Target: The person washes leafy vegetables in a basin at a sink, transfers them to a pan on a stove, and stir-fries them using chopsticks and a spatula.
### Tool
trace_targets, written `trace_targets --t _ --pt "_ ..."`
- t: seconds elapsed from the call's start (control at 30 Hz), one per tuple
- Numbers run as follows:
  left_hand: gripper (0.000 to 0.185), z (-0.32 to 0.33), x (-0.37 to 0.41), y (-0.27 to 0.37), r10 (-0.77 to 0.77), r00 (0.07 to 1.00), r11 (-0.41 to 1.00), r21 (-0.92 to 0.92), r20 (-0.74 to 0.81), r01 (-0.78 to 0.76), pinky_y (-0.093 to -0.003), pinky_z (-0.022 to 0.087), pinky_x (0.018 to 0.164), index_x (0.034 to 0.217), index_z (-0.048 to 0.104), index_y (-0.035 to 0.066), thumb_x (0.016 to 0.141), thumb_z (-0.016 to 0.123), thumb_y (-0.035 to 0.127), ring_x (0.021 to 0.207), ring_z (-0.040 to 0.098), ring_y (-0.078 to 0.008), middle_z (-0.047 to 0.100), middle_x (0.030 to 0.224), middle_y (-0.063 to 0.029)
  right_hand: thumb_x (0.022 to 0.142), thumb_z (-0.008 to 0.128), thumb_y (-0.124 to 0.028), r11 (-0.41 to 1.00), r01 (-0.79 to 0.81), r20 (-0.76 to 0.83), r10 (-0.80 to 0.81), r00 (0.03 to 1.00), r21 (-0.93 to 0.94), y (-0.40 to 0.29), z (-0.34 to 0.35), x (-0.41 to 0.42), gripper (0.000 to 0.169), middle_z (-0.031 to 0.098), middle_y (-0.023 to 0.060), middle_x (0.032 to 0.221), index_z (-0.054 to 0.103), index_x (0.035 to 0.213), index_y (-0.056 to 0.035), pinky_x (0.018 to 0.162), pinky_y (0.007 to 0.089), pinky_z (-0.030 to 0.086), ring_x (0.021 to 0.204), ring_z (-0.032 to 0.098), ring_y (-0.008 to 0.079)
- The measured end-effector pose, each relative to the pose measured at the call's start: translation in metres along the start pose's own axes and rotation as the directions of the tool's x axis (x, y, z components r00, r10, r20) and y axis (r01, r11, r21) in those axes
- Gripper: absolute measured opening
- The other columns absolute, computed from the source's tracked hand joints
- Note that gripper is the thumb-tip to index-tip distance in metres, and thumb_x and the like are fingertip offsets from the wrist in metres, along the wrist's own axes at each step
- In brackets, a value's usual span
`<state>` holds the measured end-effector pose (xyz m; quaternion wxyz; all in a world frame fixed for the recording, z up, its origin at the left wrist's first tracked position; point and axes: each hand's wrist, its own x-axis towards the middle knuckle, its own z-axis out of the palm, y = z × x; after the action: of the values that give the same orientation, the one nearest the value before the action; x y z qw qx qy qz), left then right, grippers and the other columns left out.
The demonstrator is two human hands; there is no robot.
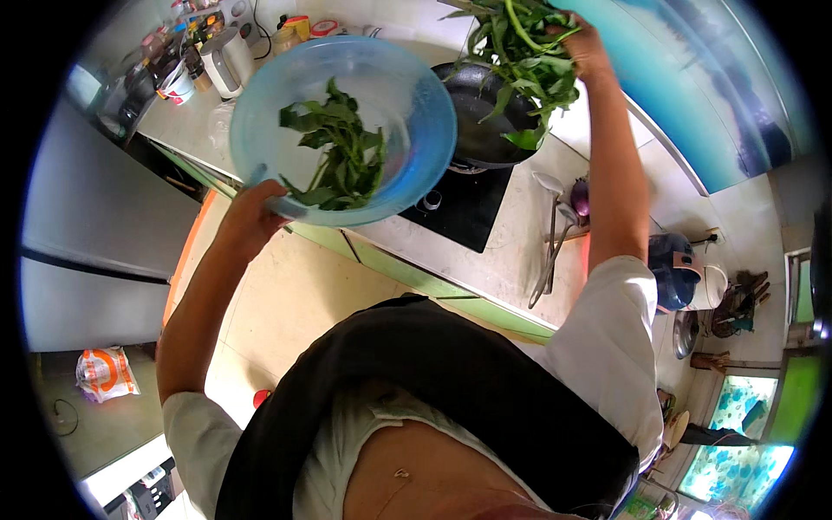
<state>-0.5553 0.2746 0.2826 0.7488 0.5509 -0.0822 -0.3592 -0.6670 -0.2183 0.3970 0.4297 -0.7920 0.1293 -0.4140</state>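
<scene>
My left hand (257,211) grips the near rim of a translucent blue plastic basin (426,136), which is tilted and held above the counter's edge. Several leafy green stems (338,156) lie inside it. At the upper right, my right hand (585,49) clutches a large bunch of leafy greens (526,65). That bunch hangs over a black frying pan (478,133) on the stove, with some leaves in front of the pan's right side. The basin hides the pan's left edge. The black cooktop (468,208) shows a control knob (431,200) at its front.
Right of the cooktop, a ladle and a spatula (552,253) lie on the counter (442,244) near a purple eggplant or onion (580,195). An electric kettle (227,62) and bottles crowd the back left. A dark blue appliance (671,270) stands at right; a refrigerator (104,195) is at left.
</scene>
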Motion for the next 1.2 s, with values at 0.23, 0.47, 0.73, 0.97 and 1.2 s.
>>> trace_targets --t 0.23,0.47,0.73,0.97,1.2 --pt "0.045 -0.007 0.004 0.006 -0.029 0.957 0.999 0.01 -0.29 0.033 -0.0246 0.051 0.065 0.116 0.042 0.008 0.072 0.053 0.004 0.073 0.057 -0.0162 0.051 0.092 -0.0061 0.061 0.07 -0.055 0.759 -0.178 0.142 0.336 0.931 -0.627 0.14 0.075 -0.031 0.086 0.049 0.0179 0.118 0.036 0.129 -0.0161 0.088 0.0469 0.042 0.107 0.048 0.0331" --pt "0.038 -0.032 0.014 -0.005 0.041 0.973 0.996 -0.067 -0.228 -0.058 -0.0195 0.048 0.052 0.11 0.046 0.005 0.074 0.056 0.004 0.064 0.056 -0.0109 0.054 0.078 -0.0024 0.079 0.056 -0.029 0.725 0.271 0.151 -0.228 0.962 -0.633 0.086 0.061 -0.116 0.022 0.063 0.012 0.072 0.063 0.083 -0.0086 0.06 0.0376 0.049 0.067 0.06 0.0322" --pt "0.04 -0.054 0.036 -0.024 0.053 0.953 0.969 -0.214 -0.297 -0.12 -0.023 0.052 0.061 0.111 0.043 0.004 0.073 0.055 0.001 0.07 0.058 -0.015 0.055 0.085 -0.0052 0.08 0.052 -0.039 0.593 -0.362 0.206 0.679 0.704 -0.719 0.182 0.158 -0.254 0.045 0.06 0.0135 0.057 0.056 0.078 0.0057 0.062 0.0367 0.05 0.055 0.061 0.026" --pt "0.042 -0.091 0.064 -0.054 0.012 0.934 0.968 -0.231 -0.357 -0.101 -0.0269 0.054 0.069 0.111 0.042 0.005 0.072 0.056 0.0 0.08 0.057 -0.0171 0.052 0.093 -0.0075 0.078 0.054 -0.04 0.323 -0.591 -0.026 0.863 0.504 -0.739 0.241 0.218 -0.229 0.057 0.053 0.0247 0.109 0.041 0.112 0.0042 0.081 0.0416 0.046 0.099 0.054 0.0356" --pt "0.03 -0.124 0.1 -0.077 -0.088 0.926 0.951 -0.308 -0.366 -0.031 -0.0269 0.054 0.067 0.1 0.046 0.004 0.072 0.056 0.0 0.076 0.058 -0.0172 0.053 0.09 -0.0072 0.08 0.053 -0.027 0.405 -0.076 0.312 0.797 0.517 -0.911 0.234 0.22 -0.209 0.051 0.055 0.0253 0.105 0.037 0.116 0.0054 0.077 0.0436 0.047 0.096 0.056 0.035"
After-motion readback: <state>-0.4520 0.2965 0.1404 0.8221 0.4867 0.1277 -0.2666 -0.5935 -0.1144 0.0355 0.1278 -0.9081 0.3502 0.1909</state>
